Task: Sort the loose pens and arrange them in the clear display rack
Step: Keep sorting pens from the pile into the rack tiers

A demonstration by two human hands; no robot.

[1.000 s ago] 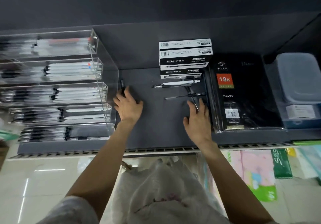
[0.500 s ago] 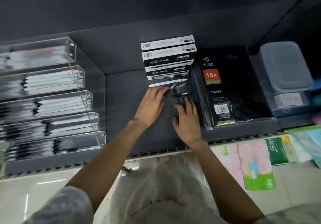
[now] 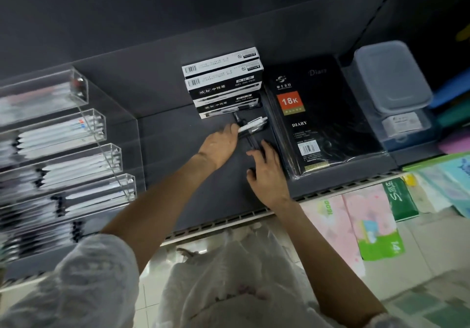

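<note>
White short sleeves [image 3: 84, 271], bare forearms, white garment front.

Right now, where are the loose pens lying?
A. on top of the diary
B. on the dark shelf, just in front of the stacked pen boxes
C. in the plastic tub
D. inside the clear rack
B: the loose pens lie on the dark shelf just below the pen boxes, at the left hand.

The left hand [image 3: 220, 144] has been moved from beside the clear rack [image 3: 76, 134] across the shelf to the loose pens [image 3: 250, 130] below the pen boxes [image 3: 223, 83], and the white pen [image 3: 253, 125] has been gripped by it. The scattered pens have been gathered together. The right hand [image 3: 267, 172] has been shifted slightly, its fingertips resting at a black pen.
</note>
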